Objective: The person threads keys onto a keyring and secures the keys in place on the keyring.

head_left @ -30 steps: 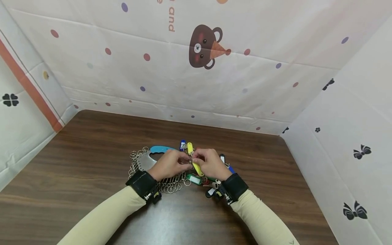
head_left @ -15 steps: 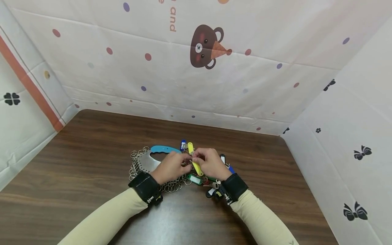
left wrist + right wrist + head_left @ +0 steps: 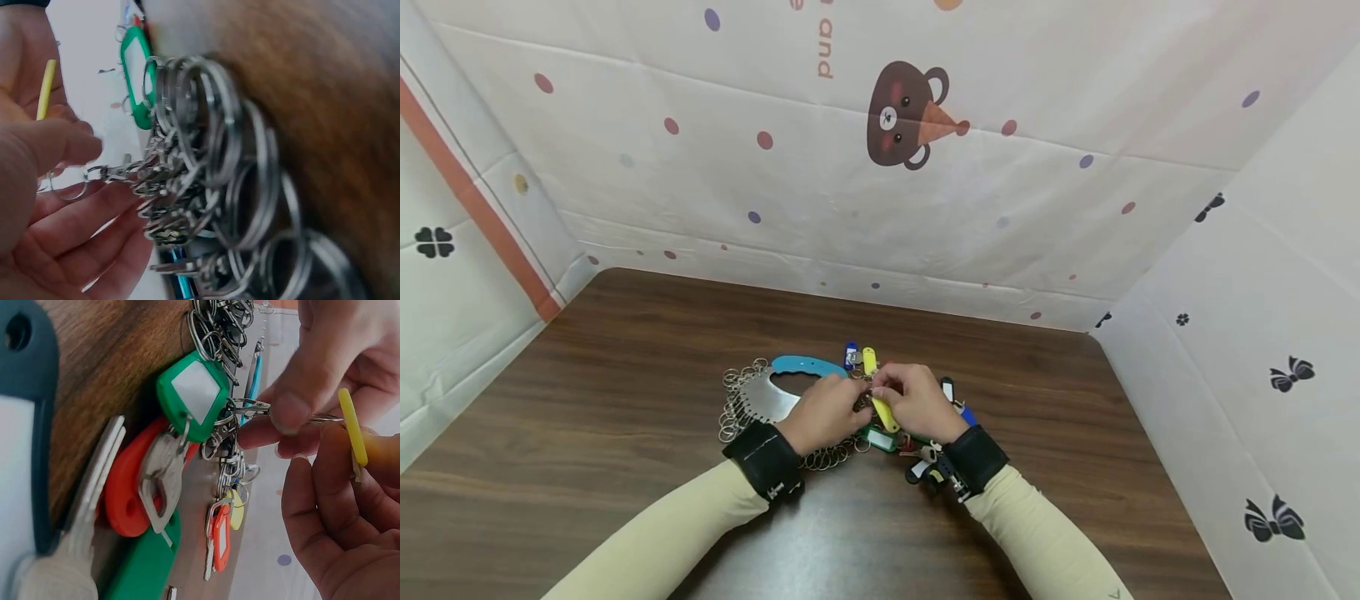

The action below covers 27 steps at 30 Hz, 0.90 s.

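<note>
A curved metal key holder (image 3: 766, 398) with a blue handle (image 3: 805, 365) lies on the table, its rim hung with metal clasps and rings. My left hand (image 3: 823, 412) is over its right side, thumb and fingers pinching a small metal clasp (image 3: 253, 409) at the rim. Beside it, my right hand (image 3: 921, 404) pinches a yellow key tag (image 3: 353, 428). A thin split ring (image 3: 70, 192) shows between the hands in the left wrist view. Close below my fingers is a green key tag (image 3: 880, 439) with a white label.
Behind the hands lie a blue key tag (image 3: 851, 356) and another yellow tag (image 3: 869, 360). Under and around the right wrist are more tags, including a red one (image 3: 131, 481) with a key (image 3: 164, 472), and a dark one (image 3: 25, 456). A printed cloth wall (image 3: 737, 167) borders the table.
My left hand has shifted slightly right, closer to the right hand, uncovering more of the blue handle. The right hand stays nearly still with the yellow key tag.
</note>
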### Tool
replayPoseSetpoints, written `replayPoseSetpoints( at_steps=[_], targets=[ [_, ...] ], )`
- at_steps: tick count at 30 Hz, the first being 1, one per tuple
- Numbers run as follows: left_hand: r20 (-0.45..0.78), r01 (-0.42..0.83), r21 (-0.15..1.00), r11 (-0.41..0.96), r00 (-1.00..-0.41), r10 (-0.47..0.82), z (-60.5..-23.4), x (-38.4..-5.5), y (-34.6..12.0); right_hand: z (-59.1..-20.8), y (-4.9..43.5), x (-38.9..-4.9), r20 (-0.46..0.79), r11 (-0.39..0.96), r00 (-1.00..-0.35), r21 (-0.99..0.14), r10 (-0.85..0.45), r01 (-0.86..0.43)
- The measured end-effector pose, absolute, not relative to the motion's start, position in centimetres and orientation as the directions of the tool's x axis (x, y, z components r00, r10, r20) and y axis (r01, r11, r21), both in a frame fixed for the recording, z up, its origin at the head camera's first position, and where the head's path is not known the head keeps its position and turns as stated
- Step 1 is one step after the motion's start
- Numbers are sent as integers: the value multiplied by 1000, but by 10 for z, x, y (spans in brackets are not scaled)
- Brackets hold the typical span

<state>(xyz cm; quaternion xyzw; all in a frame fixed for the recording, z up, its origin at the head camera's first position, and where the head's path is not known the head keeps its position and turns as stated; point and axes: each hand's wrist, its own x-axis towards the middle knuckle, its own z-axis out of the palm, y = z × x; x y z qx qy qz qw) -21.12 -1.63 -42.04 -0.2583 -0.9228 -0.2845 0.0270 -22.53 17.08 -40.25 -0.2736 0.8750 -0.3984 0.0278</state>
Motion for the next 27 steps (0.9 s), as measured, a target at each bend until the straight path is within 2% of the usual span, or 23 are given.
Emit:
replayPoseSetpoints(
  at_steps=[5, 16, 27],
  targets=[
    [215, 496, 500, 710, -865, 453, -422, -212, -15, -403, 172, -225, 163, 524, -847, -721, -506, -453],
    [153, 490, 522, 698, -859, 489, -420, -218, -18, -402, 176, -224, 185, 517, -824, -700, -535, -493],
    [167, 525, 444, 727, -845, 508, -422, -219, -15, -402, 177, -225, 193, 509, -813, -694, -549, -509]
  ],
)
